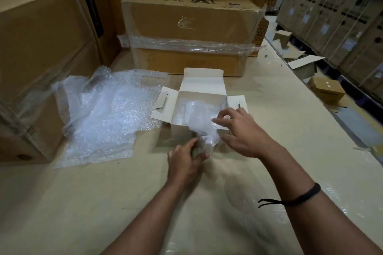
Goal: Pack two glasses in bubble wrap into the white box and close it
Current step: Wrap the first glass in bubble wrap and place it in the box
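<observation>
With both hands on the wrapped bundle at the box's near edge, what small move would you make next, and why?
Probably ease the bubble-wrapped bundle forward and down into the white box. It hangs over the near wall, half in and half out, pinched by the left hand below and the right hand above. The box flaps stand open, so nothing blocks the way, and closing must wait until the wrap sits inside.

taped brown carton (190, 33), stacked cartons (39, 64), cardboard-covered table (83, 203)

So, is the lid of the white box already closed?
No, the white box stands open, its lid flap upright at the back and both hands handling bubble wrap at its opening.
</observation>
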`<state>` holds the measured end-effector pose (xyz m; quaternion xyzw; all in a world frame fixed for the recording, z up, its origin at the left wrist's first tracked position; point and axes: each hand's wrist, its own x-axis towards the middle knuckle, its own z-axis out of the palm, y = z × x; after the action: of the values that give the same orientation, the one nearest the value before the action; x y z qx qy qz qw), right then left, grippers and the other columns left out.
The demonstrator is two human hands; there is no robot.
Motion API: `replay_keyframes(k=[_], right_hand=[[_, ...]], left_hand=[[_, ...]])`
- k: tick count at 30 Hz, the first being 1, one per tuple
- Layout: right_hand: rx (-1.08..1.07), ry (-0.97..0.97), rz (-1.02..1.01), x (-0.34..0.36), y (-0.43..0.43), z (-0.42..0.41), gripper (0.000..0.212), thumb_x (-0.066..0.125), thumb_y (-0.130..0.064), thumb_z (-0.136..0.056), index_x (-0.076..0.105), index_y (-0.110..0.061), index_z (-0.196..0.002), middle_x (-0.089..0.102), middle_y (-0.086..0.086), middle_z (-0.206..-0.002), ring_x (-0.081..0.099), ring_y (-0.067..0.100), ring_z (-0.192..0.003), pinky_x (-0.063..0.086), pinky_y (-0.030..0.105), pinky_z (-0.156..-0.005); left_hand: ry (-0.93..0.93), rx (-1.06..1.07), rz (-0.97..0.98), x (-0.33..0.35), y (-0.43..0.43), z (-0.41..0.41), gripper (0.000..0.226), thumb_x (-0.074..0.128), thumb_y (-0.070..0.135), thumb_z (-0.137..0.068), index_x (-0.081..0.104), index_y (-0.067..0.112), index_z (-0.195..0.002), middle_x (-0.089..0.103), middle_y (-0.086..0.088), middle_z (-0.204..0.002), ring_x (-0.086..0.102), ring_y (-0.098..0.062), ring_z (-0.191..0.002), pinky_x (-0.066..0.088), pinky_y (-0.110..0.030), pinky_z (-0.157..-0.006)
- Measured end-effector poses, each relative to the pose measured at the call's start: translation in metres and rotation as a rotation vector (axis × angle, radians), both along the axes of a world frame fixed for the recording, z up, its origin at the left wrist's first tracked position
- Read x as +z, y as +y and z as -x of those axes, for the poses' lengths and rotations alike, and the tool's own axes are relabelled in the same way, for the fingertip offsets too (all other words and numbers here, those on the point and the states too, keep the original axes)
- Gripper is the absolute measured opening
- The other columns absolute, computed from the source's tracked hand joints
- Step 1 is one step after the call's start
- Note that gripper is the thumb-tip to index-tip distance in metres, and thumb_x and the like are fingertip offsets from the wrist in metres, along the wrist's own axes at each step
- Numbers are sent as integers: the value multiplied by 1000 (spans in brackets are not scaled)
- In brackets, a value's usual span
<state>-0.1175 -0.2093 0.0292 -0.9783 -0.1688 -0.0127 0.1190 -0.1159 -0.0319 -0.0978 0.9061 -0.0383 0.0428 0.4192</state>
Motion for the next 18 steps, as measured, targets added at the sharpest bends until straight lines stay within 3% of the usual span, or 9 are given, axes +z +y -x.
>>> replay_keyframes(k=[3, 6, 10, 12, 15, 18], right_hand=[[87, -15, -10, 6, 1, 13, 70, 49, -1, -71, 54, -30, -134, 52, -15, -138, 42, 19, -106, 40, 35, -93], [105, 99, 159, -4, 9, 10, 76, 44, 3, -68, 55, -34, -133, 56, -21, -133, 44, 21, -105, 43, 36, -86], [29, 253, 166, -12, 20, -1, 68, 44, -3, -75, 55, -38, -133, 60, 0, -118, 47, 21, -107, 46, 35, -81], [-49, 187, 79, -7, 20, -1, 59, 47, -6, -77, 62, -38, -124, 57, 1, -114, 53, 22, -107, 47, 33, -80], [-47, -104, -49, 5, 17, 2, 58, 51, 1, -73, 64, -29, -122, 61, -5, -124, 55, 23, -102, 45, 31, -81], [87, -88, 45, 2, 22, -2, 64, 52, 3, -71, 62, -27, -126, 63, -9, -127, 52, 24, -101, 42, 29, -79]], left_hand=[[4, -7, 4, 2, 0, 1, 60, 55, 66, -69, 55, 43, -124, 69, 11, -104, 55, -16, -102, 29, -33, -85], [10, -25, -6, 3, 1, 2, 62, 53, 71, -69, 57, 39, -122, 66, 15, -101, 54, -16, -100, 27, -33, -83], [11, -2, -24, 2, 1, 1, 59, 60, 68, -72, 56, 39, -124, 67, 9, -99, 53, -18, -99, 29, -34, -84], [1, 4, -24, 2, 0, 2, 54, 66, 60, -77, 56, 38, -125, 67, 8, -99, 53, -19, -99, 29, -34, -85], [-5, 5, -23, 5, 0, 2, 49, 68, 55, -78, 56, 39, -123, 66, 11, -99, 52, -18, -98, 27, -33, -82], [-1, 1, -34, 4, 0, 1, 48, 66, 59, -77, 58, 39, -120, 68, 11, -98, 54, -18, -96, 31, -36, -83]])
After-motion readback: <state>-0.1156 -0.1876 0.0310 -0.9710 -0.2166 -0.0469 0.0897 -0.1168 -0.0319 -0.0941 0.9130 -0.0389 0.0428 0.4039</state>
